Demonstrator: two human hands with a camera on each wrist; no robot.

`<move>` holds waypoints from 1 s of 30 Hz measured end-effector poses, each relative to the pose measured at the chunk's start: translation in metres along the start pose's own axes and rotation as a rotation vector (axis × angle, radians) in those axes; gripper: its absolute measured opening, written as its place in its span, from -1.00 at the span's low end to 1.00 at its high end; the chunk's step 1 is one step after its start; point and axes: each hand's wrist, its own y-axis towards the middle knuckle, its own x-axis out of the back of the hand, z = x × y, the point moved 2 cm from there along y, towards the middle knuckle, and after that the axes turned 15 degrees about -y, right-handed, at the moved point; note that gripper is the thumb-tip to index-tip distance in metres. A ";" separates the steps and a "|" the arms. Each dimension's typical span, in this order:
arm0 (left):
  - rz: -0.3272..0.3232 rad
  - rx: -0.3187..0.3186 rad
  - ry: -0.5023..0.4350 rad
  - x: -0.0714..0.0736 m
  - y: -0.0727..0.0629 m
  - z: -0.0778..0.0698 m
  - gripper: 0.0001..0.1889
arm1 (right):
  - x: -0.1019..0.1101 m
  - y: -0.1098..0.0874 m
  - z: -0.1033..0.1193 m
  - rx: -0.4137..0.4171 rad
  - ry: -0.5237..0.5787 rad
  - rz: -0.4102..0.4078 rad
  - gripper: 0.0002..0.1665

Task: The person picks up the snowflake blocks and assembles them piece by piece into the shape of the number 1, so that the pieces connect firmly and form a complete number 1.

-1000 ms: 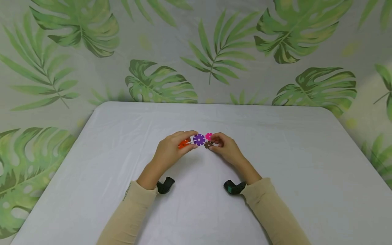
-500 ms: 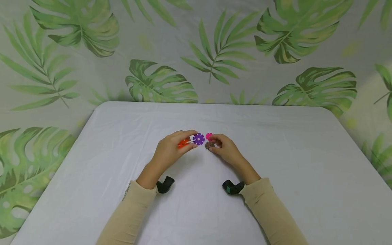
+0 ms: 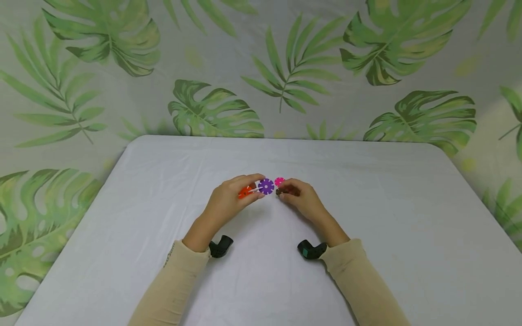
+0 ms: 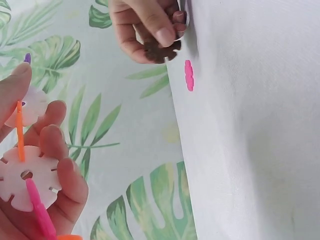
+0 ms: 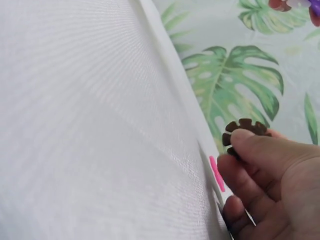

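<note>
My left hand point(image 3: 223, 195) grips a chain of notched plastic discs slotted together. In the head view a purple disc point(image 3: 266, 186) faces up at its right end, with an orange disc point(image 3: 245, 192) under the palm. The left wrist view adds white discs point(image 4: 45, 186) joined edgewise to an orange one point(image 4: 20, 131) and a pink one point(image 4: 40, 206). Between thumb and fingers, my right hand point(image 3: 306, 197) pinches a brown notched disc point(image 5: 245, 126), partly covered by the thumb. Just beyond those fingers a loose pink disc point(image 3: 279, 181) lies on the table.
A white cloth covers the table point(image 3: 261, 271), whose far edge meets a leaf-patterned backdrop point(image 3: 310, 59). Black wrist devices point(image 3: 221, 246) sit under both forearms, at the sleeve cuffs.
The brown disc has turned in my right fingers and now shows only a small part in the head view. My left hand and its chain have barely shifted.
</note>
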 end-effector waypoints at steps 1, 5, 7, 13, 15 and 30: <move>0.002 0.001 -0.003 0.000 0.000 0.000 -0.56 | 0.001 0.000 0.000 0.002 0.029 -0.001 -0.78; 0.005 -0.008 -0.016 -0.001 0.001 0.000 -0.54 | 0.005 -0.002 0.005 0.018 0.157 0.017 -0.72; 0.009 -0.008 -0.019 -0.001 0.001 0.000 -0.54 | 0.008 -0.003 0.009 0.025 0.212 0.023 -0.71; 0.039 0.011 -0.027 -0.003 0.000 -0.001 -0.55 | 0.028 -0.008 0.037 0.049 0.332 0.016 -0.73; 0.044 0.015 -0.031 -0.003 0.000 -0.001 -0.55 | 0.034 -0.011 0.045 0.053 0.348 0.016 -0.73; 0.063 -0.002 -0.103 -0.010 0.000 0.000 -0.58 | 0.044 -0.011 0.043 0.152 0.411 0.024 -0.78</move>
